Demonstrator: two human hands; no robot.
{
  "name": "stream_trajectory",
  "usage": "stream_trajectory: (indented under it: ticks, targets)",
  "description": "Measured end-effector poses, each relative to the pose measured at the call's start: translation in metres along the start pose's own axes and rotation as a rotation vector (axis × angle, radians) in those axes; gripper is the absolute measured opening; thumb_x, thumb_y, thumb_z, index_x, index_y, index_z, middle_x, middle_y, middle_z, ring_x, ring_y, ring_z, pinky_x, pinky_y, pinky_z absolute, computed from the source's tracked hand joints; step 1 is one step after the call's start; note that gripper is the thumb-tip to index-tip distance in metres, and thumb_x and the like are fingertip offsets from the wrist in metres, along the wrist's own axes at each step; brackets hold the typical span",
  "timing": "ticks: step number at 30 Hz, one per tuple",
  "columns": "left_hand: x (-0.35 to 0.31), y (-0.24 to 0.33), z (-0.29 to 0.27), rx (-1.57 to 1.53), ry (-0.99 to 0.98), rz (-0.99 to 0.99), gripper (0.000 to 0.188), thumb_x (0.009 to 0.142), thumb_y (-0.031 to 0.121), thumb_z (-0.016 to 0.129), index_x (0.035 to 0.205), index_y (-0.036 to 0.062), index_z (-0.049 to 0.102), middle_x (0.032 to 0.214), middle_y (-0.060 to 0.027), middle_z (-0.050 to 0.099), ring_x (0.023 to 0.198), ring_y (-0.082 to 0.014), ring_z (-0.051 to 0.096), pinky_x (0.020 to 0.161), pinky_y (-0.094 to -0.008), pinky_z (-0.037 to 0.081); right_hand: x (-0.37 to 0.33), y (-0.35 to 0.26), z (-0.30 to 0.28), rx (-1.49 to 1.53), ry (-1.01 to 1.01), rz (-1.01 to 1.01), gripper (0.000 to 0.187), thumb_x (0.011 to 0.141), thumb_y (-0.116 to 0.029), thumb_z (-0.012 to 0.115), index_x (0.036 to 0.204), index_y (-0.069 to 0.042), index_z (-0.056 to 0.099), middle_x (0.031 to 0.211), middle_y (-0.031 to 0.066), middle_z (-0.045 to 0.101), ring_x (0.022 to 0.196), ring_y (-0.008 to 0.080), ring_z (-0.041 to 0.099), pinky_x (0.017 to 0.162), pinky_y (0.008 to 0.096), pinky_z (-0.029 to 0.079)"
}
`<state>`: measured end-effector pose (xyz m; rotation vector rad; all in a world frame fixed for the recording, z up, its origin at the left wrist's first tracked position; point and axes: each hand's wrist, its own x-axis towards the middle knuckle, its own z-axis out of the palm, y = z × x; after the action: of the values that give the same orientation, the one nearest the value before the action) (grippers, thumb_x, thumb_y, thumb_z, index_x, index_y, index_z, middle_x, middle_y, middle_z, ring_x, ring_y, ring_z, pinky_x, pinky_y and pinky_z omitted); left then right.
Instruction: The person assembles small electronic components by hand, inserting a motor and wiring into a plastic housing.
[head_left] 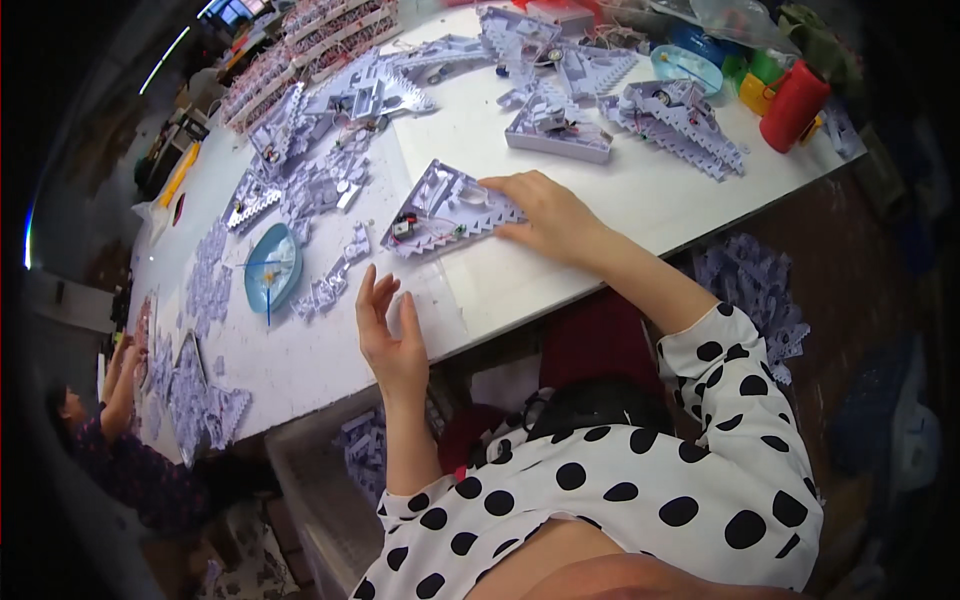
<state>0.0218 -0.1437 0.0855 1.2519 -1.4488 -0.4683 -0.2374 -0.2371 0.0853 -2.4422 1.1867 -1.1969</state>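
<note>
A triangular pale-lavender plastic housing (447, 207) with toothed edges lies on the white table in front of me. Inside it I see thin wires, a small dark part near its left corner and a round pale part. My right hand (550, 216) grips the housing's right corner, thumb on the near side and fingers over the far side. Below the housing, near the table edge, my left hand (393, 335) is raised with its fingers apart and nothing in it. Small lavender plastic pieces (335, 280) lie just left of that hand.
On the white table (590, 250) a blue dish (273, 268) holds a thin stick. More housings (560, 133) and heaps of parts (310, 170) lie beyond. A red cylinder (795, 107) stands far right, near a second dish (687, 68). A co-worker (125, 430) sits at left.
</note>
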Motion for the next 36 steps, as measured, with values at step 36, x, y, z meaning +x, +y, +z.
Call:
stream_trajectory:
  ticks: [36]
  targets:
    - [0.07,0.015,-0.004,0.443,-0.102,0.291,0.022,0.089,0.01,0.073,0.11,0.0053,0.072,0.116,-0.0108,0.067,0.109,-0.029,0.063,0.094,-0.0371,0.049,0.004,-0.014,-0.003,0.042,-0.024,-0.029,0.062,0.081,-0.01,0.073,0.14,-0.009,0.052,0.124,0.0148,0.062,0.115,0.0336,0.057,0.1,0.0423,0.048]
